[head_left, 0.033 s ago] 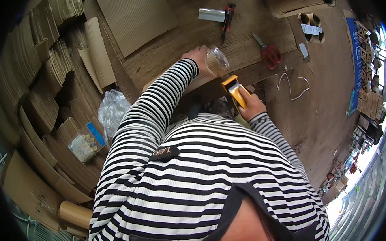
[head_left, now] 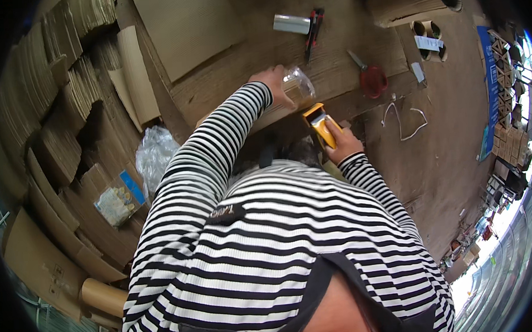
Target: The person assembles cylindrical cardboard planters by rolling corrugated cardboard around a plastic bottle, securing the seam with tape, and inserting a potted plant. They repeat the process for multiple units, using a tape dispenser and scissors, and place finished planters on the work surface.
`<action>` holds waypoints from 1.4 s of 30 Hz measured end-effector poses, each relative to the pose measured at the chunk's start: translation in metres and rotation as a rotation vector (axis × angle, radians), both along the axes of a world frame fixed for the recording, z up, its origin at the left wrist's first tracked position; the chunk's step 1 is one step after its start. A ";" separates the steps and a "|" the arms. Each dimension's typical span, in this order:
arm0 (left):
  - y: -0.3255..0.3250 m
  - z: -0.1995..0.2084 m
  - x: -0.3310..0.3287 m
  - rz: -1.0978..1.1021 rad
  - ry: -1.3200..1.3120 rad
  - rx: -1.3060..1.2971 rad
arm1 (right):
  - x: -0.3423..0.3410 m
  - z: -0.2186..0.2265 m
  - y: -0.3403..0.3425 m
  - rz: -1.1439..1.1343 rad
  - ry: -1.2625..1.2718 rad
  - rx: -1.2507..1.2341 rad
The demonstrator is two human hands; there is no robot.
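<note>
Two hands work close together at the near edge of a cardboard sheet (head_left: 327,71): the left hand (head_left: 273,83) is curled loosely round a clear plastic roll (head_left: 299,83) resting on it, and just right of that the right hand (head_left: 341,143) is closed round a yellow tool (head_left: 319,125) pointing at the roll. With the tool's tip so near the left fingers, a slip could catch them, and the light hold might let the roll skid across the sheet.

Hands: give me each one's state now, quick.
Left hand: closed on a clear plastic container.
Right hand: closed on a yellow tool.
</note>
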State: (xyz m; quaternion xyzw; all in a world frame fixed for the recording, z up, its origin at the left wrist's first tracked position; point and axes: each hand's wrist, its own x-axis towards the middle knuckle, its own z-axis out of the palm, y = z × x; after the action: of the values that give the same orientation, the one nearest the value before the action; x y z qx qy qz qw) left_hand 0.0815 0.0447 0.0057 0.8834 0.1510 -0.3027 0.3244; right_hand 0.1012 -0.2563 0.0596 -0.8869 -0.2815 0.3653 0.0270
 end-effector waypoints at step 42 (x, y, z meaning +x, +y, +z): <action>0.181 -0.041 -0.034 0.528 -0.043 -0.035 | 0.076 0.005 0.227 0.274 -0.020 0.263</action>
State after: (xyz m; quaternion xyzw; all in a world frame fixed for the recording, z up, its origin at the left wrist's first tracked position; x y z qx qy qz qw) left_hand 0.0479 0.2256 -0.0353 0.8140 0.3639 -0.1915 0.4104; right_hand 0.1771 -0.0288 0.0649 -0.8327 -0.4452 0.3168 0.0900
